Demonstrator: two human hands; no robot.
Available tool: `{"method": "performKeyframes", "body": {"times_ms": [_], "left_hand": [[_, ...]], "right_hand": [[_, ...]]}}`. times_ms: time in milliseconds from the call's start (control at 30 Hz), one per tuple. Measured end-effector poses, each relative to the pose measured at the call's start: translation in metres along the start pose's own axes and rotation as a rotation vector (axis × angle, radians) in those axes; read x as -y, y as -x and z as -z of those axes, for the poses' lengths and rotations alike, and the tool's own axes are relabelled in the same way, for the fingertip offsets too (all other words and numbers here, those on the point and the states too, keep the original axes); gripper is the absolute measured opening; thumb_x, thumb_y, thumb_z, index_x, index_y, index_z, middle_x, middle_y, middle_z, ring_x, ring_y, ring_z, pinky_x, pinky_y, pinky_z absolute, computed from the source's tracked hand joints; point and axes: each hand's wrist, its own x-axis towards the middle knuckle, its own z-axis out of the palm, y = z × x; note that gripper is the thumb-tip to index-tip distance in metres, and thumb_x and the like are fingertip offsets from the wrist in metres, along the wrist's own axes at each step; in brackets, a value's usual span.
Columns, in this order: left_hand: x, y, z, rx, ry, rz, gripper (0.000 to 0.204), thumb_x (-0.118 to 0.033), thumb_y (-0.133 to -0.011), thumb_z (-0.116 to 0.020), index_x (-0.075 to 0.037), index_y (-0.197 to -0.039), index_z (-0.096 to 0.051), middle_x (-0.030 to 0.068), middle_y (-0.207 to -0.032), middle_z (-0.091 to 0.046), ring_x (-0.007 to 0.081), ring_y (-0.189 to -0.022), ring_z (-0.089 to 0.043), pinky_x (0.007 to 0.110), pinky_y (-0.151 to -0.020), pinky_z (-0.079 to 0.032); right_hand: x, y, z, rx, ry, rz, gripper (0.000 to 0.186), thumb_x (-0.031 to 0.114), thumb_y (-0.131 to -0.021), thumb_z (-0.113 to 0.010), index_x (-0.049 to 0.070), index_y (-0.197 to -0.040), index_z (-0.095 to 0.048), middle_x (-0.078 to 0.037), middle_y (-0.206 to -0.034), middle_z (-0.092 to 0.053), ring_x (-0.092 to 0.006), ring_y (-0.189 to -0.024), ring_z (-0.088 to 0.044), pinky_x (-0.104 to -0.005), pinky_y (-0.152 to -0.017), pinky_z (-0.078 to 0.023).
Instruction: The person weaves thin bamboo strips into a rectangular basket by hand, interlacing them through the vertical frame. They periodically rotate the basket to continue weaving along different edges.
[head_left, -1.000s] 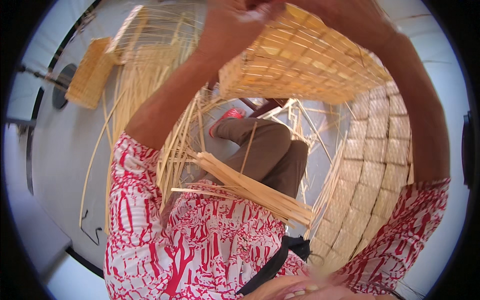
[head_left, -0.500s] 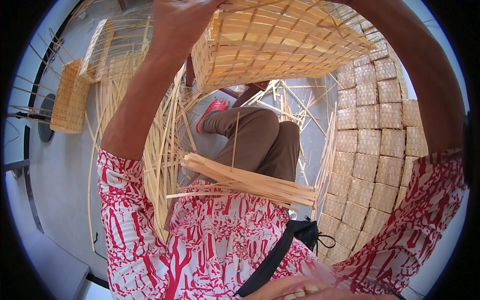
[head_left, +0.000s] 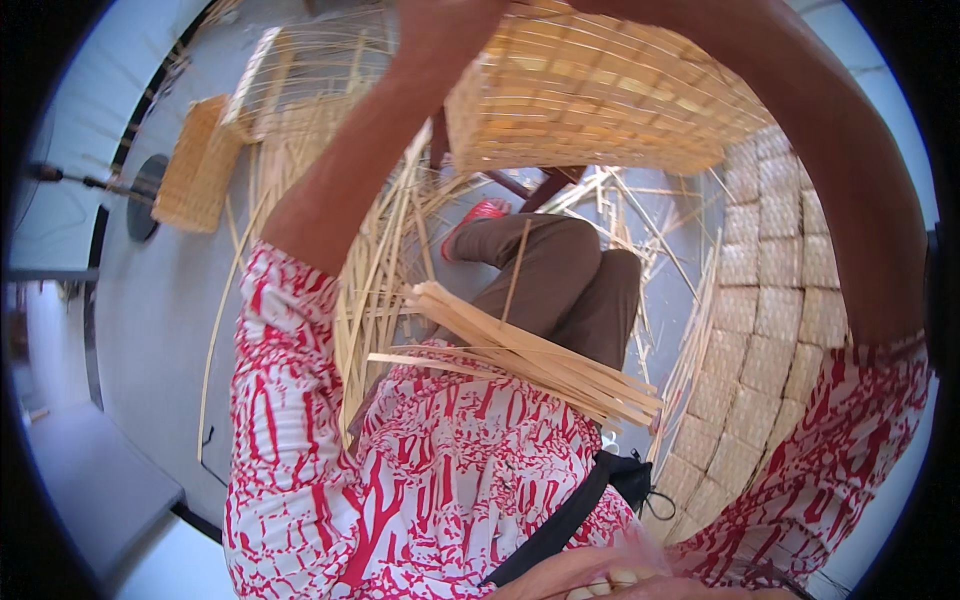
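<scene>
Both forearms reach up to a pale woven-strip basket (head_left: pixel 610 100), held high in front of me and tilted. My left hand (head_left: pixel 450 20) is at its upper left, fingers cut off by the top edge. My right hand (head_left: pixel 610 8), mostly out of view, is at its upper edge; whether either hand is closed cannot be made out. Below the basket are my bent legs in brown trousers (head_left: pixel 530 260). A bundle of flat pale strips (head_left: pixel 530 360) lies across my lap.
Loose strips (head_left: pixel 380 230) litter the grey floor (head_left: pixel 150 360). A finished-looking basket (head_left: pixel 190 165) and a partly woven one (head_left: pixel 300 80) lie at left, beside a dark round stand base (head_left: pixel 145 220). Rows of small woven pieces (head_left: pixel 760 330) line the right. Dark wooden furniture legs (head_left: pixel 550 185) stand behind.
The whole view swung left and back right as my head moved. The basket and my raised hands shifted slightly with it; no grasp has visibly changed.
</scene>
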Motion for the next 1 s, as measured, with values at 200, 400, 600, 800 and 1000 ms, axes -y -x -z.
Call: {"method": "performKeyframes", "body": {"times_ms": [200, 400, 600, 800, 1000], "left_hand": [[-0.009, -0.007, -0.003, -0.088, -0.089, 0.089, 0.011, -0.006, -0.094, -0.069, 0.003, -0.091, -0.074, 0.0023, -0.078, -0.071, 0.0050, -0.067, -0.061, 0.022, -0.060, -0.049], [-0.012, -0.005, 0.014, -0.141, -0.109, 0.097, 0.012, -0.007, -0.094, -0.069, 0.003, -0.090, -0.074, 0.0009, -0.077, -0.070, 0.0041, -0.066, -0.059, 0.022, -0.058, -0.046], [-0.005, -0.006, 0.004, -0.083, -0.076, 0.063, 0.011, -0.007, -0.095, -0.070, 0.003, -0.092, -0.073, 0.0011, -0.078, -0.070, 0.0042, -0.068, -0.060, 0.021, -0.060, -0.047], [-0.021, 0.005, 0.015, -0.045, -0.104, 0.060, 0.012, -0.009, -0.098, -0.069, 0.003, -0.098, -0.073, 0.0025, -0.084, -0.072, 0.0047, -0.074, -0.062, 0.022, -0.069, -0.050], [-0.034, 0.016, 0.004, -0.146, -0.508, -0.394, 0.012, -0.009, -0.091, -0.074, -0.003, -0.101, -0.074, 0.0049, -0.097, -0.073, 0.0141, -0.083, -0.066, 0.028, -0.071, -0.053]], "right_hand": [[-0.001, 0.041, 0.016, -0.108, -0.043, -0.209, 0.016, 0.009, -0.075, -0.071, 0.008, -0.090, -0.073, -0.008, -0.093, -0.073, -0.0270, -0.090, -0.072, -0.0404, -0.079, -0.057], [0.012, 0.079, -0.014, -0.378, -0.504, -0.342, 0.019, 0.008, -0.098, -0.067, 0.004, -0.116, -0.072, -0.006, -0.101, -0.073, -0.0180, -0.080, -0.070, -0.0310, -0.071, -0.057], [0.073, 0.100, -0.054, -0.485, -1.765, -0.942, 0.016, 0.009, -0.099, -0.067, 0.000, -0.111, -0.072, -0.004, -0.093, -0.073, -0.0091, -0.075, -0.070, -0.0223, -0.063, -0.059], [0.088, 0.100, -0.084, -0.653, -1.616, -0.929, 0.015, 0.013, -0.100, -0.068, 0.001, -0.110, -0.072, -0.003, -0.094, -0.073, -0.0088, -0.078, -0.070, -0.0236, -0.069, -0.059], [0.097, 0.102, -0.085, -0.698, -1.601, -0.915, 0.015, 0.012, -0.101, -0.068, 0.000, -0.110, -0.072, -0.002, -0.092, -0.072, -0.0080, -0.081, -0.069, -0.0239, -0.071, -0.059]]}}
